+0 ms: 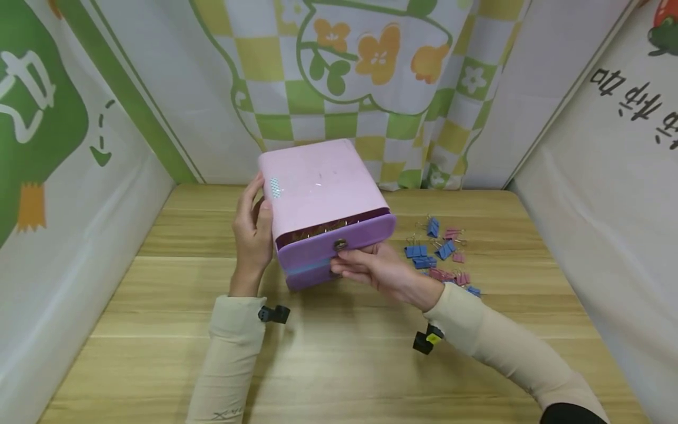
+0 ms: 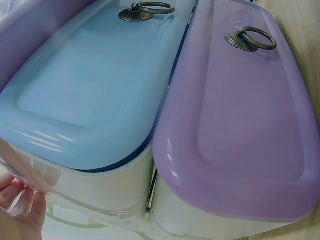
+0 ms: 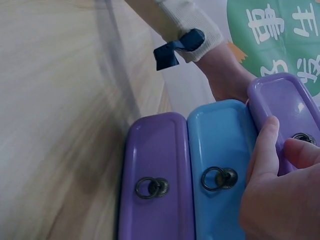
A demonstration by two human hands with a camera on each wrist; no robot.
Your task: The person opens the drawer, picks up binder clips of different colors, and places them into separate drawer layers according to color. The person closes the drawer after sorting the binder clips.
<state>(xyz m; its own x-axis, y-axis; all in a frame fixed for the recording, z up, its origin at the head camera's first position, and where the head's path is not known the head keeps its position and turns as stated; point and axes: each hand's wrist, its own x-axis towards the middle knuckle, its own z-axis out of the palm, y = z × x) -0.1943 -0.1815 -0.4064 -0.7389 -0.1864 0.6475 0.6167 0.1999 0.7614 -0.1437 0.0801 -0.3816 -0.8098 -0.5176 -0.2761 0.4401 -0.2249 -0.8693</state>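
A small drawer cabinet (image 1: 323, 182) with a pale pink top stands in the middle of the table, turned slightly. Its top purple drawer (image 1: 302, 256) is pulled out a little, and something gold-coloured shows in the gap. Below it are a blue drawer (image 3: 220, 140) and a lower purple drawer (image 3: 157, 140), each with a bronze ring pull. My left hand (image 1: 254, 232) rests against the cabinet's left side, fingers fairly straight. With thumb and finger, my right hand (image 1: 381, 271) pinches the top drawer's front near its ring pull (image 1: 340, 244).
Several blue binder clips (image 1: 415, 251) and pink binder clips (image 1: 442, 275) lie scattered to the right of the cabinet, close to the right hand. Behind the wooden table (image 1: 339, 365) hangs a checked curtain (image 1: 328, 123), with printed fabric walls on both sides.
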